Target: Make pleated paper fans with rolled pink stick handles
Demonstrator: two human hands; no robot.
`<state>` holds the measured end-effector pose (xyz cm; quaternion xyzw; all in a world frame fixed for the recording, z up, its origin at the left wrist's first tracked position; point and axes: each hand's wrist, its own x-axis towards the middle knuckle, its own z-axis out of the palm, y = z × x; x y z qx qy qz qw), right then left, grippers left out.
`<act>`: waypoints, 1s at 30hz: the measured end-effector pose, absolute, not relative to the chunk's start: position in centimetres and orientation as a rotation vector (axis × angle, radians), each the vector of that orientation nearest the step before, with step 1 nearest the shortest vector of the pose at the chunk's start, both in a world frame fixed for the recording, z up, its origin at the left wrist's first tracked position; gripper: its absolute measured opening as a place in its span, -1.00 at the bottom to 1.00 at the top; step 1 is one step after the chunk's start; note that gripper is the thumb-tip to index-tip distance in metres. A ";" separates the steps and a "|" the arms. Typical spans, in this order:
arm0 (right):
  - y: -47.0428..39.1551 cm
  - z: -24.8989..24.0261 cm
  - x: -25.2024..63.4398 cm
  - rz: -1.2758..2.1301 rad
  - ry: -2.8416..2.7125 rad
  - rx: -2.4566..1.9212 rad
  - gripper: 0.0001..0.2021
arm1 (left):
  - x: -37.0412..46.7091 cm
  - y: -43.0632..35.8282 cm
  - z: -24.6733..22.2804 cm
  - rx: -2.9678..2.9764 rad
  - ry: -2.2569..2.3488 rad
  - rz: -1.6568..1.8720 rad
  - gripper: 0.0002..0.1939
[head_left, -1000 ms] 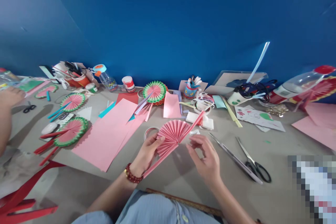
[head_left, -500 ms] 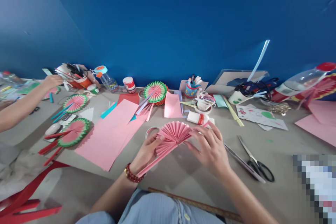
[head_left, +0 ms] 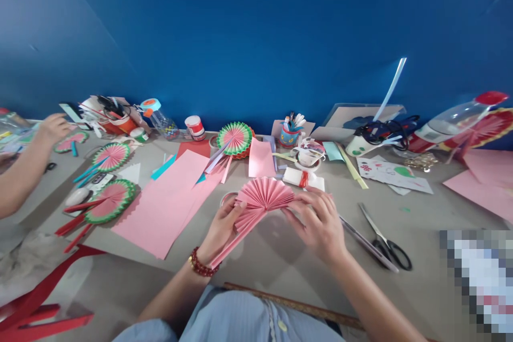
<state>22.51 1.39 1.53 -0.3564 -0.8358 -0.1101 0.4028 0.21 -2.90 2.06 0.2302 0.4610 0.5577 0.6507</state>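
A pleated pink paper fan is spread in a half circle between my hands, above the grey table. My left hand grips its left side, thumb on top of the folds, with a long pink strip running down past the wrist. The fan's right end is pinched by my right hand, whose fingertips are partly hidden behind the folds. Left of the fan lie pink paper sheets. Scissors with black handles rest to the right, beside a long thin grey tool.
Green-edged fans lie at left, where another person's hand reaches in. Along the blue wall stand a white-and-red jar, a pen cup and a large bottle. A white bundle tied with red lies behind my right hand.
The fan's right side has opened a little wider and flatter as my right hand shifted slightly left. The other person's hand has moved left, away from the containers.
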 end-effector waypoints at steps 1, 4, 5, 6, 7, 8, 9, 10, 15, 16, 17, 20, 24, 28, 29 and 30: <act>1.4 1.5 22.5 -0.274 -2.106 -0.894 -0.89 | 0.2 -2.9 2.1 0.521 1.043 1.267 -0.66; 1.5 1.4 22.7 -0.265 -2.116 -0.874 -0.86 | 0.1 -2.9 2.0 0.511 1.030 1.272 -0.67; 1.5 1.4 22.7 -0.264 -2.120 -0.873 -0.87 | 0.1 -2.9 1.9 0.507 1.028 1.277 -0.67; 1.5 1.3 22.7 -0.265 -2.124 -0.876 -0.88 | 0.1 -2.9 1.9 0.508 1.024 1.284 -0.68; 1.5 1.3 22.8 -0.265 -2.127 -0.880 -0.88 | 0.1 -2.9 1.8 0.514 1.018 1.286 -0.68; 1.5 1.2 22.8 -0.266 -2.127 -0.882 -0.88 | 0.1 -2.8 1.7 0.522 1.014 1.286 -0.68; 1.4 1.2 22.8 -0.267 -2.126 -0.883 -0.88 | 0.1 -2.8 1.7 0.529 1.009 1.283 -0.68; 1.4 1.1 22.9 -0.267 -2.124 -0.884 -0.88 | 0.1 -2.8 1.6 0.537 1.003 1.278 -0.68; 1.2 1.4 23.0 -0.254 -2.116 -0.956 -0.96 | 0.4 -2.6 1.0 0.610 0.994 1.264 -0.69; 1.2 1.5 23.0 -0.241 -2.123 -0.968 -0.96 | 0.5 -2.5 0.8 0.644 0.990 1.263 -0.69; 1.2 1.7 23.0 -0.228 -2.132 -0.970 -0.95 | 0.6 -2.5 0.7 0.679 0.982 1.258 -0.68; 1.4 2.1 22.9 -0.198 -2.149 -0.954 -0.94 | 0.7 -2.3 0.2 0.766 0.976 1.267 -0.71; 1.5 2.1 22.7 -0.198 -2.157 -0.939 -0.95 | 0.6 -2.1 -0.2 0.856 1.021 1.322 -0.77; 1.5 1.9 22.3 -0.239 -2.150 -0.922 -0.94 | 0.6 -2.1 -0.3 0.875 1.002 1.315 -0.79; 1.5 1.8 22.2 -0.252 -2.148 -0.923 -0.93 | 0.7 -2.2 -0.3 0.873 0.994 1.317 -0.79; 1.4 1.8 22.0 -0.263 -2.147 -0.924 -0.93 | 0.7 -2.2 -0.3 0.870 0.987 1.322 -0.79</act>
